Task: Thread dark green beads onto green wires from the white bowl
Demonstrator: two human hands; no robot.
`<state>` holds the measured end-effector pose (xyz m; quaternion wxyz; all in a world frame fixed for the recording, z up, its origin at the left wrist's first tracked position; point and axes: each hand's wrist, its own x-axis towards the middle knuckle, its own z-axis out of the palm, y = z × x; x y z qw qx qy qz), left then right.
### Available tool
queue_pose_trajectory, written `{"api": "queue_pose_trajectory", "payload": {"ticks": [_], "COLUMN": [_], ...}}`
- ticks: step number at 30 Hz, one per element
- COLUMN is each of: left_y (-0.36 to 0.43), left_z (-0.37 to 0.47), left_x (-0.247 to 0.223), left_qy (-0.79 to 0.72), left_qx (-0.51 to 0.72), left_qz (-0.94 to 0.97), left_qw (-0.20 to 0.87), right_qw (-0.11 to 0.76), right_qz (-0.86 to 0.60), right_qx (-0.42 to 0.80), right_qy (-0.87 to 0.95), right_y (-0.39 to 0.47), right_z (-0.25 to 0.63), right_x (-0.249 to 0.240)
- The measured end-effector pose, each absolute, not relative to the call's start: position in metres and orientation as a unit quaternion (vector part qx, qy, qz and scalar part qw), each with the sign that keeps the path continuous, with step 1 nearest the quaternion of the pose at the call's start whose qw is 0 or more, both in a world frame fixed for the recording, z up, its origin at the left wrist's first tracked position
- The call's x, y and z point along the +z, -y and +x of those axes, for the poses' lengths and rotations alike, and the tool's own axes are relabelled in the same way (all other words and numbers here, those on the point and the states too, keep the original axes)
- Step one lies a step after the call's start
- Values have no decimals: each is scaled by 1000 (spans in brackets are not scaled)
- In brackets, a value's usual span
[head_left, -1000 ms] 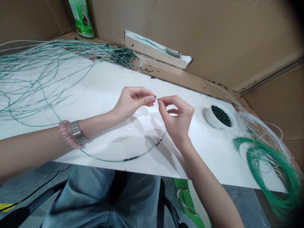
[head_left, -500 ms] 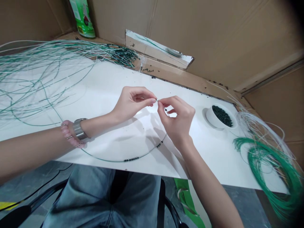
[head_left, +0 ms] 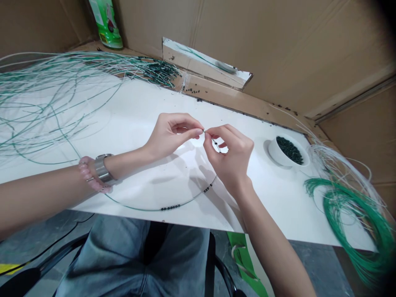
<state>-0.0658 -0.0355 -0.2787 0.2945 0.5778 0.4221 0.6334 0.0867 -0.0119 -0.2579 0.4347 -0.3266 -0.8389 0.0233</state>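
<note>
Above the white table (head_left: 130,107), my left hand (head_left: 177,130) is closed in a pinch, thumb against forefinger. The tips of my right hand (head_left: 230,150) meet it, also pinched, on a thin green and white cord (head_left: 136,209). A tiny dark speck shows between the two sets of fingertips; whether it is a bead or the cord's end I cannot tell. From my right hand the cord loops down and left, passing under my left wrist. Dark beads (head_left: 170,207) are strung along it in small groups, and a few more show beside my right fingers.
On the right stand a white bowl (head_left: 274,154) of dark beads and a green cord coil (head_left: 332,206) with white strands. Many beaded cords (head_left: 161,73) lie at the back left, below a green bottle (head_left: 110,31). Cardboard walls (head_left: 278,49) enclose the far side.
Hardly anything differs. My right fingertips have shifted very slightly left, and a bit more of the beaded cord shows beside them. My left hand stays in its pinch.
</note>
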Motion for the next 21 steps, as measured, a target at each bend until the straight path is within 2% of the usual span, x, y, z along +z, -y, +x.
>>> {"api": "queue_pose_trajectory", "payload": {"ticks": [9,21], "left_y": [35,35], "left_z": [-69,-68], "left_x": [-281,-282], "left_qy": [-429,-414], "left_qx": [620,635], "left_qz": [603,590], "left_qw": [261,277], "right_qw": [439,459], "right_qz": [-314,-300], "right_qx": [-17,-8], "right_qy": [842,836], "right_y": [11,10], "right_z": [89,87], "right_x": [-259,-260]}}
